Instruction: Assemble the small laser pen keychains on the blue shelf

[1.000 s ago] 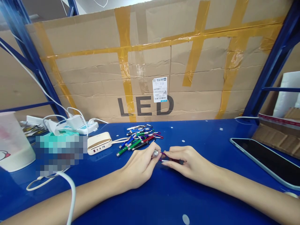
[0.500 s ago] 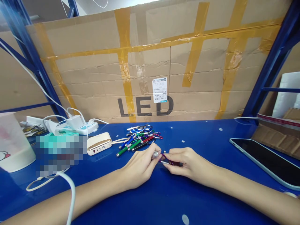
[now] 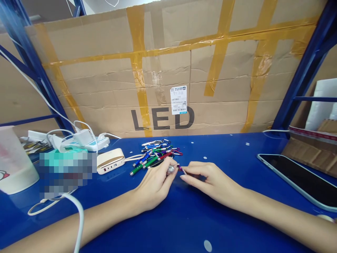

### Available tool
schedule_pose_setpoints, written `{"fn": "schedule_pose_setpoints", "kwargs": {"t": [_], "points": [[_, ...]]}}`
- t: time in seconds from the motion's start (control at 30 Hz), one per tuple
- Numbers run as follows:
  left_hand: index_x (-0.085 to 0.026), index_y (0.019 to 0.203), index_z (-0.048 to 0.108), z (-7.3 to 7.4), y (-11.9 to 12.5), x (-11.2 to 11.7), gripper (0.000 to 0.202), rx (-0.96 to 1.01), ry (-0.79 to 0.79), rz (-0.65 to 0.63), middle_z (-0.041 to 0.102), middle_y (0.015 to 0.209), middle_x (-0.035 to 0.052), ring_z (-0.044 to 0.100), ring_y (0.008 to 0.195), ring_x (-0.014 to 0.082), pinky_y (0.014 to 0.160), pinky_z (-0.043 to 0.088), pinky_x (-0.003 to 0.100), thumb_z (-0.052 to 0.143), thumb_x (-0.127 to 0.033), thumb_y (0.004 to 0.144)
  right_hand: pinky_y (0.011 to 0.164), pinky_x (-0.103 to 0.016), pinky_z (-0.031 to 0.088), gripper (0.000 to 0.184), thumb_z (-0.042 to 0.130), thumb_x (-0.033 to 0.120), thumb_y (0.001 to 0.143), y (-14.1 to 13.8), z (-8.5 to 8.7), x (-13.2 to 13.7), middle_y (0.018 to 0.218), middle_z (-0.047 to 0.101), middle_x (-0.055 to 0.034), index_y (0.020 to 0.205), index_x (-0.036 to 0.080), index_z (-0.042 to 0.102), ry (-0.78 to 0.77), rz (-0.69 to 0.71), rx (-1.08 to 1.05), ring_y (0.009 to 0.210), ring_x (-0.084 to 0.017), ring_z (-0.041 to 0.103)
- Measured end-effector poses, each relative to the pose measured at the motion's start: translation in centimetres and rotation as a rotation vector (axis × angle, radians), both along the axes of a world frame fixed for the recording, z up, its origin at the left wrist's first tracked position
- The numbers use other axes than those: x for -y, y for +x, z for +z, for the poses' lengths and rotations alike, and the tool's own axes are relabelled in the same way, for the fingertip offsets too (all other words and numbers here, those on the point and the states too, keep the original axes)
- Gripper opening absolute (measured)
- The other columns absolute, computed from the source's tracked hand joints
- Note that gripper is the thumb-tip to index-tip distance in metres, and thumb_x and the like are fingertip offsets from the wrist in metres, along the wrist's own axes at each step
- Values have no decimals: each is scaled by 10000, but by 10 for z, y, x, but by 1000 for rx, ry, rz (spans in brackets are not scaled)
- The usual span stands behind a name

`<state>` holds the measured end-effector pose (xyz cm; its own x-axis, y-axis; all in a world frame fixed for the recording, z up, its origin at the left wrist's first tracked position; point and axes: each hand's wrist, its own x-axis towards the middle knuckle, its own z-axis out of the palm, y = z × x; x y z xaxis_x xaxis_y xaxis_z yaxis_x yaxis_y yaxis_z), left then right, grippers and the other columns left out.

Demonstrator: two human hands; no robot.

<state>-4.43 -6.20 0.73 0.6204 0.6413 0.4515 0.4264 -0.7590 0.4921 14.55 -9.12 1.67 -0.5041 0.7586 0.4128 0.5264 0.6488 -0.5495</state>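
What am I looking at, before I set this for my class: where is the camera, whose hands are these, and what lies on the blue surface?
There is no machine here. The picture comes from one camera worn on a person's head, looking forward and down, so the two bare arms are that person's own. The left hand and right hand meet in the middle and pinch a small purple light with a silver tip. Behind it lies a pile of lights in blue, green and red. On the blue table are a white power bank, a power strip with cables, a white cup at the left and a dark tablet at the right. A taped cardboard box marked LED stands behind.
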Motion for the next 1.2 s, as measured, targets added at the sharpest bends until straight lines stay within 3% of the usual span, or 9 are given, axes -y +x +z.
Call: {"fn": "schedule_pose_setpoints", "kwargs": {"t": [0.17, 0.47, 0.73, 0.87, 1.2], "points": [[-210, 855, 390, 4, -1, 2, 135, -4, -7, -15, 534, 847, 20, 494, 719, 133, 661, 389, 260, 293, -272, 927, 572, -195, 386, 241, 480, 343, 882, 2, -2, -2, 706, 518, 18, 765, 164, 591, -111, 26, -68, 631, -93, 477], [-203, 820, 401, 4, 1, 4, 150, -1, -11, 13, 451, 694, -22, 396, 581, 109, 571, 351, 243, 314, -288, 906, 636, -234, 401, 267, 448, 317, 901, 7, -3, -4, 733, 502, -11, 791, 156, 631, 55, 5, 5, 670, -118, 481], [-207, 873, 412, 7, 1, 6, 143, -17, -52, 8, 481, 744, -14, 435, 614, 116, 610, 367, 253, 320, -309, 914, 652, -243, 409, 261, 431, 323, 911, 7, -5, -6, 750, 509, -12, 823, 171, 624, 75, -24, 18, 685, -120, 489], [-209, 931, 434, 5, 1, 4, 128, 9, -74, -22, 545, 858, 9, 494, 698, 125, 649, 390, 250, 362, -312, 908, 637, -238, 412, 248, 430, 320, 910, 7, -6, -6, 752, 508, -9, 829, 178, 616, 93, -22, 32, 663, -114, 479], [-206, 886, 387, 7, 1, 5, 118, -60, -57, -6, 461, 742, -11, 409, 620, 123, 625, 369, 260, 301, -281, 918, 643, -261, 443, 280, 412, 352, 913, 8, -7, -6, 779, 539, -27, 1041, 188, 601, 123, -23, 59, 682, -134, 507]]}}
